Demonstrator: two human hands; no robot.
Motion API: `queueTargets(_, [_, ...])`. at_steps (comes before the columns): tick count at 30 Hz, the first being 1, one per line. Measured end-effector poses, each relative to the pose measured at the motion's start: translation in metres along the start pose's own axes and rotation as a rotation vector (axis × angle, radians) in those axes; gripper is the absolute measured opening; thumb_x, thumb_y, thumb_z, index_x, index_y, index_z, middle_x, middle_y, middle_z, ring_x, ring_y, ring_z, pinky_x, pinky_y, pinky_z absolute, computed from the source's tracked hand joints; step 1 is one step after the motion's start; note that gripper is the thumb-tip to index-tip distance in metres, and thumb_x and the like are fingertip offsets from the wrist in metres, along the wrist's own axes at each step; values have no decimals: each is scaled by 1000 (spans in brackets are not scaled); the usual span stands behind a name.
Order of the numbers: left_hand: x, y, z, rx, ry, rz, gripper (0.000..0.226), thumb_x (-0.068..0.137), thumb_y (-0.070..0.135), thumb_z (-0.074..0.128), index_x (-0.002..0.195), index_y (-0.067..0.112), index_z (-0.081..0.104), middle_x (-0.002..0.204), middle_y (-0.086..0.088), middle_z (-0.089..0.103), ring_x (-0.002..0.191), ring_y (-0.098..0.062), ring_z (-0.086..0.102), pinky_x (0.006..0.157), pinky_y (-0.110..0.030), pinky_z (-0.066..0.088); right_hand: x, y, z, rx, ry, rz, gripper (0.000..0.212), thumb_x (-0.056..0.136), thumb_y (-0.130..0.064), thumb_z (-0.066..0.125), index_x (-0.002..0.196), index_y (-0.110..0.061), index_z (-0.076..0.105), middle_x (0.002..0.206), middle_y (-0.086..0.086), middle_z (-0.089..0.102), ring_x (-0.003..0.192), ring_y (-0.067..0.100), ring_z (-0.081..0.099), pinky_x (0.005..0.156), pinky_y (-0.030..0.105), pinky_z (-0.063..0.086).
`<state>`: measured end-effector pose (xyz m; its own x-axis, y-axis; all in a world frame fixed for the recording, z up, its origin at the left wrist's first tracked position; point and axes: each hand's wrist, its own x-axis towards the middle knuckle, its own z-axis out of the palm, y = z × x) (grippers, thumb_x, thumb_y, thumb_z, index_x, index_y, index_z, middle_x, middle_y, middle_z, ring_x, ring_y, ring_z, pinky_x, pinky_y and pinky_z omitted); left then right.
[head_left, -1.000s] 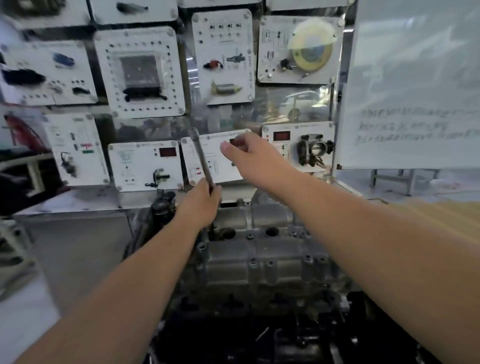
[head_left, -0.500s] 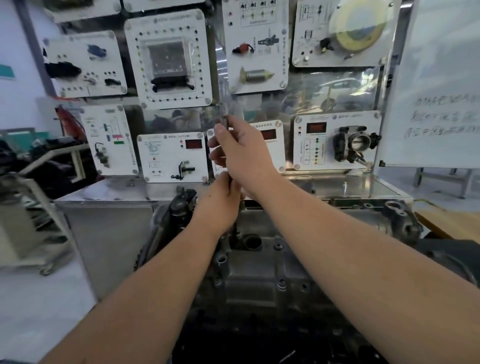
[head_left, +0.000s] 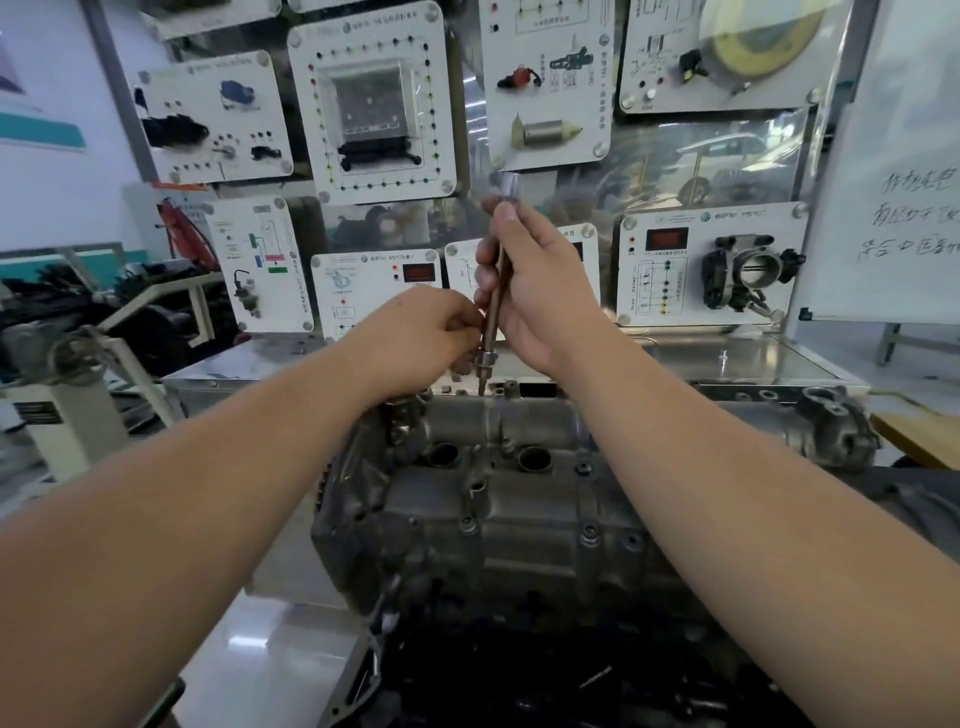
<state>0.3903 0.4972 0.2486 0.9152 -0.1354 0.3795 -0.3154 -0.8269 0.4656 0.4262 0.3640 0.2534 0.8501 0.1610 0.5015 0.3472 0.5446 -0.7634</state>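
Observation:
A long metal extension bar (head_left: 492, 306) stands upright over the far edge of a grey engine cylinder head cover (head_left: 519, 514). Its lower end, fitted with a bit (head_left: 485, 370), points down at a bolt hole. My right hand (head_left: 535, 280) grips the bar's upper shaft, thumb near the square top end (head_left: 508, 186). My left hand (head_left: 426, 338) pinches the bar just above the bit. Two round plug wells (head_left: 534, 458) open in the cover below the hands.
A metal bench (head_left: 753, 358) behind the engine carries white training panels with sensors, a throttle body (head_left: 748, 270) and red displays. A whiteboard (head_left: 893, 171) stands at right. Dark machinery and a frame (head_left: 104, 332) crowd the left; a wooden surface (head_left: 914, 436) lies at right.
The bar has swung from a leftward tilt to upright. My right hand came off the panel area and closed round the bar's upper part; my left hand slid to its lower end.

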Motion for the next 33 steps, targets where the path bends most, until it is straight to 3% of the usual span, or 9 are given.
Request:
queueTargets(6, [-20, -11, -3, -171, -61, -8, 13, 105, 27, 57, 100, 30, 69, 95, 8, 76, 78, -3, 76, 85, -33, 56, -11, -5, 10, 111, 19, 58, 18, 109, -22, 46, 112, -16, 62, 67, 1, 51, 51, 12, 42, 56, 29, 37])
queueTargets(8, [-25, -12, -5, -214, -65, -1, 11, 104, 27, 60, 99, 30, 69, 92, 8, 76, 77, -3, 75, 79, -29, 54, -14, -8, 16, 109, 23, 69, 17, 109, -23, 47, 110, -16, 62, 67, 1, 51, 52, 12, 42, 56, 29, 37])
queueTargets(12, [-35, -12, -10, -197, -38, 40, 22, 103, 34, 62, 84, 26, 71, 65, 14, 69, 55, -1, 60, 57, -14, 43, -25, -15, 31, 113, 17, 95, 16, 108, -24, 49, 106, -18, 63, 66, 0, 51, 51, 12, 42, 55, 28, 37])
queueTargets(14, [-43, -10, -12, -239, -60, 39, 23, 104, 32, 61, 85, 24, 70, 65, 20, 71, 59, 4, 66, 57, -7, 45, -31, -19, 37, 78, 9, 99, 16, 108, -24, 49, 105, -19, 64, 67, 0, 51, 51, 11, 42, 55, 27, 37])
queueTargets(17, [-50, -8, -19, -291, -86, 27, 23, 103, 34, 63, 95, 16, 73, 72, 16, 74, 72, -5, 75, 74, -21, 57, -40, -28, 44, 48, -9, 102, 16, 108, -25, 49, 106, -18, 64, 67, -1, 51, 51, 11, 43, 54, 27, 39])
queueTargets(20, [-56, -3, -29, -287, -83, 44, 23, 102, 37, 63, 98, 17, 73, 72, 14, 75, 71, -3, 74, 65, -17, 55, -47, -40, 52, 30, -37, 96, 17, 108, -26, 49, 107, -17, 63, 67, -1, 52, 51, 11, 44, 53, 27, 39])
queueTargets(27, [-74, 5, -43, -285, -119, 67, 23, 99, 40, 66, 91, 21, 76, 78, 6, 79, 77, -6, 76, 70, -27, 52, -67, -56, 65, -55, -98, 153, 23, 108, -36, 47, 105, -18, 61, 68, -1, 53, 53, 11, 44, 54, 28, 38])
queueTargets(31, [-80, 11, -50, -257, -107, 77, 24, 98, 41, 68, 88, 21, 75, 79, 2, 79, 77, -9, 77, 86, -39, 58, -77, -69, 74, -91, -108, 165, 32, 105, -45, 50, 103, -17, 64, 69, -3, 55, 55, 12, 46, 57, 29, 39])
queueTargets(33, [-83, 11, -53, -222, -86, 91, 29, 98, 41, 68, 87, 15, 74, 80, -1, 78, 74, -8, 77, 88, -38, 55, -80, -74, 78, -111, -101, 168, 36, 104, -48, 50, 101, -15, 64, 70, -2, 55, 58, 14, 47, 58, 30, 40])
